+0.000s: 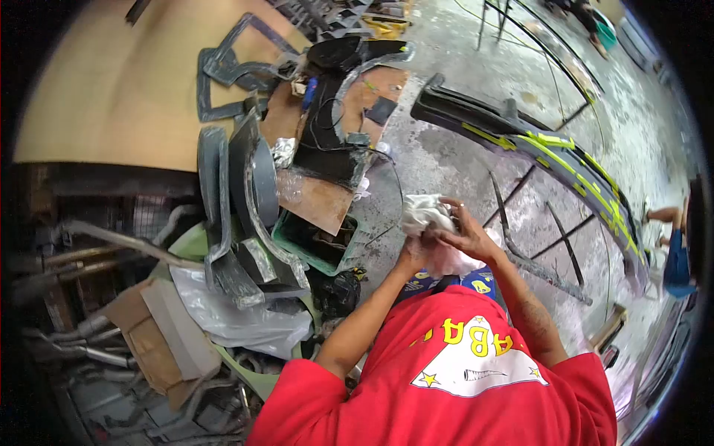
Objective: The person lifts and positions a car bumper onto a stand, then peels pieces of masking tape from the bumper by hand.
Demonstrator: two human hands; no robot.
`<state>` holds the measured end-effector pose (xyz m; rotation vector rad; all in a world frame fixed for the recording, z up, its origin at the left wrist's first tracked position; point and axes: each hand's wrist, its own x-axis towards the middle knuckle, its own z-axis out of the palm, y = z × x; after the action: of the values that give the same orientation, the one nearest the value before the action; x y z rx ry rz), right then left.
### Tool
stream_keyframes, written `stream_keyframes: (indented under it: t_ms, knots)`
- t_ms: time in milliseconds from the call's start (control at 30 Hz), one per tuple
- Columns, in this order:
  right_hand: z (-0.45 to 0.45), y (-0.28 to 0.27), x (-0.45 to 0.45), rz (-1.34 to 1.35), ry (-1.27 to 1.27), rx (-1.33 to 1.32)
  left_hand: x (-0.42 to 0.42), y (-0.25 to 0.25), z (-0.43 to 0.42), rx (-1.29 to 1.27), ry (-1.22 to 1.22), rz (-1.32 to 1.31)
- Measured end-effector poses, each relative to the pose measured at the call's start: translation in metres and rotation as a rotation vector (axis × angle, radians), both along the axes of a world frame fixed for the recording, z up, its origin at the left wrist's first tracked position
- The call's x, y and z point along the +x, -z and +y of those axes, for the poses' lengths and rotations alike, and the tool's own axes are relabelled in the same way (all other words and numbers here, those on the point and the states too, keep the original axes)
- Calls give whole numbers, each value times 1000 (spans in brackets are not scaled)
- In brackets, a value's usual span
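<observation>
A crumpled whitish rag (pixel 426 212) is bunched up between my hands, in front of my red shirt. My left hand (pixel 418 247) grips it from below, with its fingers mostly hidden by the folds. The fingers of my right hand (pixel 470 233) curl over the rag's right side. A paler, pinkish piece of cloth (pixel 448 262) hangs under my hands near my lap; I cannot tell whether it belongs to the same rag.
Left of my hands, a brown board (pixel 320 199) lies over a green crate (pixel 349 256), beside grey moulded panels (pixel 253 178). A long dark bumper-like part with yellow tape (pixel 550 152) rests on a metal frame at right. A cardboard box (pixel 167 334) sits lower left. Another person's arm (pixel 664 215) shows far right.
</observation>
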<state>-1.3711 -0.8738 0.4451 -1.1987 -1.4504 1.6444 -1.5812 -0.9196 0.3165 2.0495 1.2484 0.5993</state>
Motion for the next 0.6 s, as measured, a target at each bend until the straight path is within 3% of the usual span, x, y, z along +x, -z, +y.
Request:
stream_keyframes:
  t_ms: [33,67,100,133,167,233,267,300,333,367,433,500,567,600]
  knots:
    - [-4,-13,-12,152,8,-124,-10,7,-7,-35,-152,-41]
    - [-10,-16,-20,145,-18,-122,-22,-39,-3,-318,-279,-355]
    - [-16,-18,-25,-32,-2,-9,-33,-92,4,-589,-398,-679]
    - [-20,-20,-27,-204,16,115,-43,-62,-2,-429,-553,-801]
    - [-27,-4,-25,-297,-56,290,-43,-88,-4,-600,-757,-1012]
    - [-42,-2,-29,-403,-160,280,-48,-111,-10,-670,-832,-1139]
    - [-49,6,-33,-355,-180,206,-48,-121,-16,-644,-848,-1158]
    - [-48,-2,-42,-308,-204,133,-47,-128,-24,-839,-819,-1282]
    - [-48,-13,-44,2,-184,-254,-43,-134,-33,-1032,-776,-1402]
    - [-48,-39,-55,281,-73,-572,-37,-107,-49,-1232,-757,-1544]
    - [-46,-24,-58,252,-87,-458,-20,-49,-78,-1070,-837,-1393]
    - [-42,5,-54,208,-221,-193,-12,-83,-91,-1039,-851,-1439]
    - [-38,7,-57,217,-249,-270,-14,-90,-105,-1028,-856,-1471]
    - [-35,1,-63,209,-222,-343,-19,-80,-112,-896,-907,-1194]
